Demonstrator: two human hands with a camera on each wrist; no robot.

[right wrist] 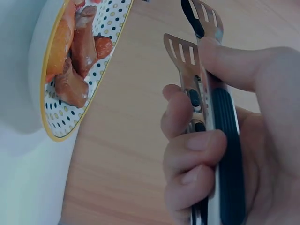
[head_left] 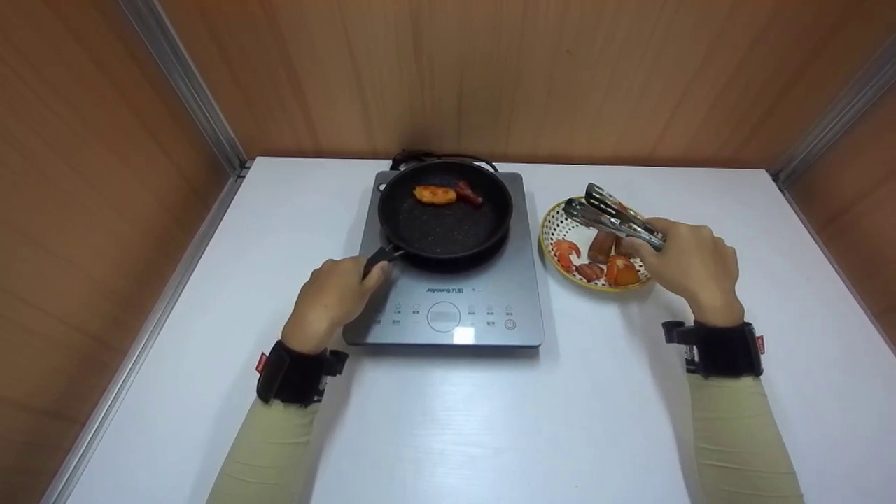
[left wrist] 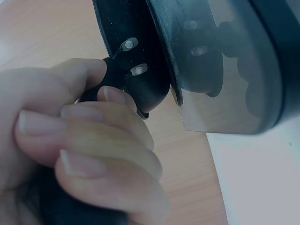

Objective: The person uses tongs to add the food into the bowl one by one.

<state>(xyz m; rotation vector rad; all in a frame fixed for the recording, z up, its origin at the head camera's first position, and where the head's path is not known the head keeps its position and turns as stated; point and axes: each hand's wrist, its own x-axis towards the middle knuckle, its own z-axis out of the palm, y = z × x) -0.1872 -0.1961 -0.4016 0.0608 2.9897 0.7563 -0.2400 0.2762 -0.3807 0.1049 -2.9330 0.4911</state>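
My left hand [head_left: 336,297] grips the black handle [head_left: 381,259] of a frying pan [head_left: 444,227], which sits on an induction cooktop [head_left: 483,301]. In the pan lie an orange-yellow piece of food [head_left: 435,194] and a dark red piece [head_left: 469,193] beside it. My right hand [head_left: 689,266] holds metal tongs [right wrist: 220,140] with slotted ends, fingers curled round the dark-gripped arms. The tong ends are apart with nothing between them, above a dotted, yellow-rimmed basket [head_left: 556,227]. Inside it are a red-orange claw-shaped piece [head_left: 565,252], brown drumstick-like pieces [right wrist: 84,40] and an orange piece [head_left: 621,271].
A white table [head_left: 448,420] carries everything. Wooden panels [head_left: 490,77] stand behind and at both sides, with metal corner strips [head_left: 189,77]. A black cord [head_left: 448,155] runs behind the pan at the cooktop's back edge.
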